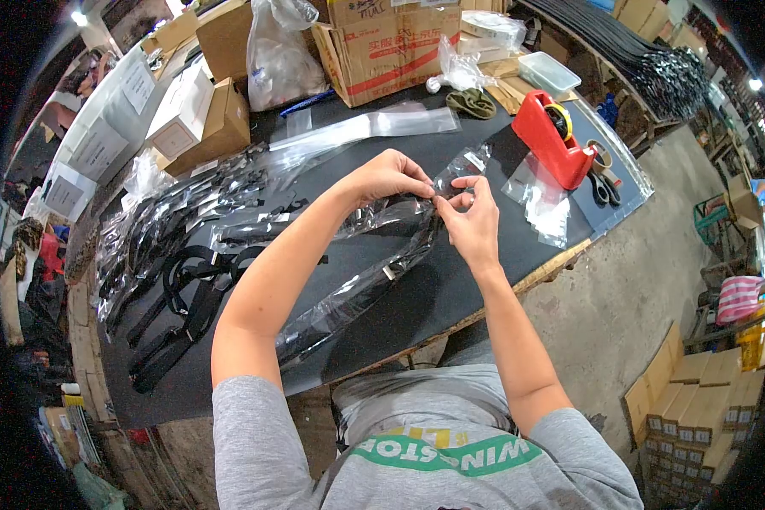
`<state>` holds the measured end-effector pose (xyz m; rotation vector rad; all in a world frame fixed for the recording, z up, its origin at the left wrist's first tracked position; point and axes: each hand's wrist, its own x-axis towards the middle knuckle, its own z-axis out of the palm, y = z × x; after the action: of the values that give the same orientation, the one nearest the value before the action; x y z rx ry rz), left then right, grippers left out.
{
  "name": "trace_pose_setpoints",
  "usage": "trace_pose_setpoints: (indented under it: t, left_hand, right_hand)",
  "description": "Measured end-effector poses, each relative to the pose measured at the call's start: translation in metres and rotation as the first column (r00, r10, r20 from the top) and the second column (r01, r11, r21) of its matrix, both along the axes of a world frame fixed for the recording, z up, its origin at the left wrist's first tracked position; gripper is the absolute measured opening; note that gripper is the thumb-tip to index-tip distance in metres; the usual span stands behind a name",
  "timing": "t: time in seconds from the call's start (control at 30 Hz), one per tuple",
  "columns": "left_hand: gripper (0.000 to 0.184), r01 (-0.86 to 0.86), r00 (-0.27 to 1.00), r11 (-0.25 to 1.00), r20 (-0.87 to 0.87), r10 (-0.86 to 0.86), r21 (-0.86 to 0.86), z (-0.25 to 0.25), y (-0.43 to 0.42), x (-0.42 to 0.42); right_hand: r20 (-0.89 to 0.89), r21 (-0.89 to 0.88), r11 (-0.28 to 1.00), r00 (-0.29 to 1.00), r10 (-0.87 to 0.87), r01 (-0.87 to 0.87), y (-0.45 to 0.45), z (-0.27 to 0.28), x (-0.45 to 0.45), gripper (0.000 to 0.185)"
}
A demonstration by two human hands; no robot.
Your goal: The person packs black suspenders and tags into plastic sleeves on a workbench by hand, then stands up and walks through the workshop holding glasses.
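Observation:
Both hands meet over the dark table, pinching a clear plastic bag that runs down toward the table's front edge with something black inside. My left hand holds the bag's upper end between thumb and fingertips. Close beside it, my right hand grips the same end with thumb and index finger. Clear film sticks up behind the fingertips. Left of the hands lies a pile of bagged black items, with loose black straps in front of it.
A red tape dispenser, black scissors and small clear bags are at the right. Long clear sleeves lie behind my hands. Cardboard boxes and a white box stand at the back. Stacked cartons are on the floor.

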<state>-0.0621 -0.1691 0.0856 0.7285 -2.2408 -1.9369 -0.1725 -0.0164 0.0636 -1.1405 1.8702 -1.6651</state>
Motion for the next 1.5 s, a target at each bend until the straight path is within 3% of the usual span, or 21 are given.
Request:
trace_pose_setpoints:
  t: [0.2,0.27,0.4,0.47,0.5,0.57,0.63,0.73,0.8,1.03,1.4,1.47,1.5]
  left_hand:
    - [0.019,-0.007,1.000,1.000,-0.010,0.007,0.006,0.000,0.001,0.001]
    - [0.019,-0.015,1.000,1.000,-0.022,0.015,0.028,-0.001,-0.001,0.001]
    - [0.019,0.001,0.999,0.997,-0.042,0.002,0.082,0.001,-0.003,0.004]
    - [0.020,0.035,0.999,0.996,-0.038,-0.032,0.080,0.000,-0.005,0.004]
    - [0.022,0.070,0.997,0.994,-0.036,-0.067,0.079,-0.001,-0.006,0.004]
    - [0.023,0.041,0.999,0.989,-0.020,-0.038,0.140,-0.001,-0.006,0.005]
    - [0.025,0.011,1.000,0.980,-0.002,-0.011,0.198,0.000,-0.005,0.006]
    - [0.026,0.045,0.999,0.993,-0.028,-0.042,0.109,0.007,0.004,0.008]
    - [0.025,0.075,0.997,0.994,-0.008,-0.076,-0.082,0.009,0.007,0.007]
    - [0.019,-0.032,0.999,0.999,-0.037,0.032,-0.003,0.004,0.004,0.005]
    - [0.017,-0.049,0.997,0.997,-0.054,0.052,0.055,0.009,0.003,0.007]
    - [0.017,-0.069,0.996,0.997,-0.053,0.071,0.041,0.010,0.003,0.008]
    - [0.016,-0.069,0.996,0.996,-0.051,0.071,0.051,0.010,0.002,0.008]
  right_hand:
    - [0.141,0.128,0.992,0.990,-0.014,-0.005,0.005,0.006,0.001,0.034]
    - [-0.009,0.073,0.993,0.996,-0.087,0.087,0.003,-0.006,0.000,0.035]
    - [-0.127,-0.039,0.983,0.975,-0.185,0.182,0.000,-0.019,0.000,0.035]
    - [0.250,-0.160,0.986,0.968,0.001,0.041,-0.002,-0.027,0.000,0.035]
    - [0.251,-0.160,0.986,0.968,0.000,0.041,-0.004,-0.030,0.000,0.035]
    - [0.418,-0.265,0.964,0.903,0.100,0.016,-0.008,-0.036,0.000,0.037]
    - [0.406,-0.273,0.962,0.909,0.096,0.020,-0.009,-0.041,0.000,0.037]
    - [0.404,-0.324,0.946,0.906,0.125,0.014,-0.008,-0.043,0.001,0.037]
    - [0.412,-0.368,0.930,0.897,0.157,0.006,-0.008,-0.041,0.002,0.036]
    - [0.473,-0.407,0.913,0.850,0.231,-0.022,-0.004,-0.038,-0.001,0.033]
    - [0.455,-0.434,0.894,0.829,0.324,-0.111,0.000,-0.035,-0.005,0.032]
    - [0.631,-0.341,0.939,0.728,0.269,-0.051,0.001,-0.030,-0.004,0.033]
    - [0.631,-0.341,0.939,0.728,0.269,-0.051,0.002,-0.027,-0.003,0.033]
